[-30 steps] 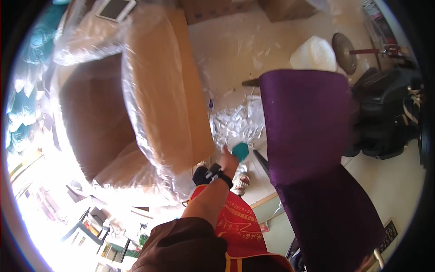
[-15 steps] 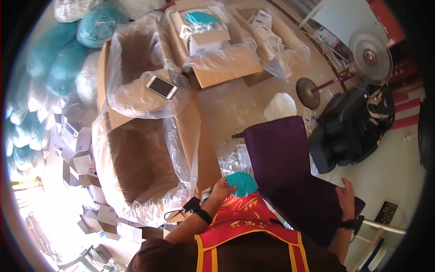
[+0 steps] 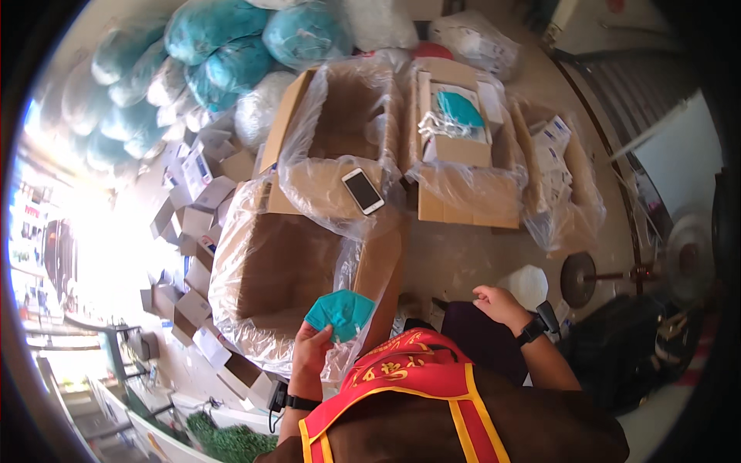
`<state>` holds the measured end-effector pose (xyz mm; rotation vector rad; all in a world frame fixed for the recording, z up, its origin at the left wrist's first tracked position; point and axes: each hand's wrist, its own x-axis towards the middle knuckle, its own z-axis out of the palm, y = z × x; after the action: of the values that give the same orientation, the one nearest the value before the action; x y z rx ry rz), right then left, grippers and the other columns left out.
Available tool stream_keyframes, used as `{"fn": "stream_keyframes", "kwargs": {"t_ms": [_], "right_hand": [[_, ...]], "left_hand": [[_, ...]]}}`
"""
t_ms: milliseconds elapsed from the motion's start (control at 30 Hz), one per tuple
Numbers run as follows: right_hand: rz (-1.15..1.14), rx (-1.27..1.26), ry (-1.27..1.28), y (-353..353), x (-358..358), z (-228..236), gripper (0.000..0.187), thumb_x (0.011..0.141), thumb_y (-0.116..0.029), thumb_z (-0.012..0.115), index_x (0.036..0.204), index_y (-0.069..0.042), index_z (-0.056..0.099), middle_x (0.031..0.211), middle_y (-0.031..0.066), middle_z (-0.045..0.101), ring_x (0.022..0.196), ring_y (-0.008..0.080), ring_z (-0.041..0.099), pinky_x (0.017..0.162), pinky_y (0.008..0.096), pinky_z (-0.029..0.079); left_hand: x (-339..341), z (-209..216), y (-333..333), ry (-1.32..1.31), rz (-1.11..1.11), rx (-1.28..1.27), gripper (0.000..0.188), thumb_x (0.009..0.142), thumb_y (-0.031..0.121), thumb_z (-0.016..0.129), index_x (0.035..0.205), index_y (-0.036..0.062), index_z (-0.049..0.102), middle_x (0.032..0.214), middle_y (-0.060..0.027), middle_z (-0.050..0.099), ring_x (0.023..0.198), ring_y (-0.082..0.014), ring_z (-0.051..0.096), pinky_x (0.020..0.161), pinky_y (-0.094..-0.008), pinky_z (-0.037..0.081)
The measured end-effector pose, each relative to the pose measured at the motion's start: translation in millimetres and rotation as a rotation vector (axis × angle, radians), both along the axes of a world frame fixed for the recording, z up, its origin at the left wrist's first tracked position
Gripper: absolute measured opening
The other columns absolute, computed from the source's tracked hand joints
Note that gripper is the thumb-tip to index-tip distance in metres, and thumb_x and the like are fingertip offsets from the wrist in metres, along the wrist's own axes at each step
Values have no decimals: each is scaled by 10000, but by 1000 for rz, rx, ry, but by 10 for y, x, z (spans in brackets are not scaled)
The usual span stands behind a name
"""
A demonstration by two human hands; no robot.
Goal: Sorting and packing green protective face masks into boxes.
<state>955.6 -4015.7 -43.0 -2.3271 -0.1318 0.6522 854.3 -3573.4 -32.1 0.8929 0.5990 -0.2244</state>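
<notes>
My left hand (image 3: 311, 349) pinches a teal folded face mask (image 3: 343, 312) by its lower left edge, thumb on top. The mask hangs over the near right corner of a large plastic-lined cardboard box (image 3: 378, 270). My right hand (image 3: 505, 309) is over a dark purple padded-looking surface (image 3: 475, 339), its fingers loosely bent and apart with nothing visible in them. More teal masks (image 3: 459, 109) with white straps lie in a smaller carton (image 3: 463, 150) set inside another lined box at the back.
A white phone (image 3: 363, 191) lies on the plastic of a second lined box. Beyond stand a box of white packets (image 3: 553, 150) and a fan (image 3: 579, 279). Filled teal bags (image 3: 220, 35) are piled at the far left. Opened small cartons (image 3: 193, 220) litter the left floor.
My view has turned left. My left hand has carried the mask from in front of my apron to the box corner. My right hand has moved forward along the purple surface.
</notes>
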Motion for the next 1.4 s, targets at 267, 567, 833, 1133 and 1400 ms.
{"fn": "stream_keyframes", "kwargs": {"t_ms": [267, 567, 833, 1133, 1400], "right_hand": [[239, 43, -62, 272, 591, -120, 301, 835, -189, 658, 1079, -15, 637, 955, 180, 673, 878, 318, 658, 758, 386, 522], [539, -35, -68, 140, 1191, 10, 301, 795, -142, 691, 1064, -11, 654, 912, 147, 683, 803, 228, 672, 726, 332, 531], [527, 901, 692, 822, 2415, 415, 866, 693, -24, 777, 1431, -52, 323, 1391, 95, 450, 1336, 229, 391, 1137, 378, 241], [369, 977, 1013, 474, 3174, 243, 256, 907, -137, 655, 1138, -63, 573, 949, 0, 631, 879, 78, 593, 796, 229, 478], [491, 789, 832, 208, 3454, 338, 110, 934, -151, 625, 964, -47, 604, 850, -32, 561, 728, 50, 539, 705, 194, 440]], "left_hand": [[8, 23, -179, 13, 68, 387, 250, 848, 10, 666, 1087, 81, 660, 864, 24, 674, 690, -48, 577, 557, -193, 431], [212, -78, -914, 34, 91, 371, 277, 884, 22, 636, 1158, 33, 598, 984, -7, 646, 868, -91, 574, 764, -245, 474], [1596, 338, -1742, -135, 64, 251, 257, 931, 106, 620, 1184, 67, 594, 1000, 9, 655, 862, -60, 591, 741, -226, 483], [3080, 890, -2334, -7, 206, 69, 222, 901, 151, 669, 1097, 51, 640, 891, -23, 693, 707, -91, 643, 620, -206, 511], [3576, 724, -1954, -250, 439, 10, 205, 944, 75, 572, 1133, -4, 588, 1001, -99, 679, 744, -153, 669, 655, -266, 564]]}}
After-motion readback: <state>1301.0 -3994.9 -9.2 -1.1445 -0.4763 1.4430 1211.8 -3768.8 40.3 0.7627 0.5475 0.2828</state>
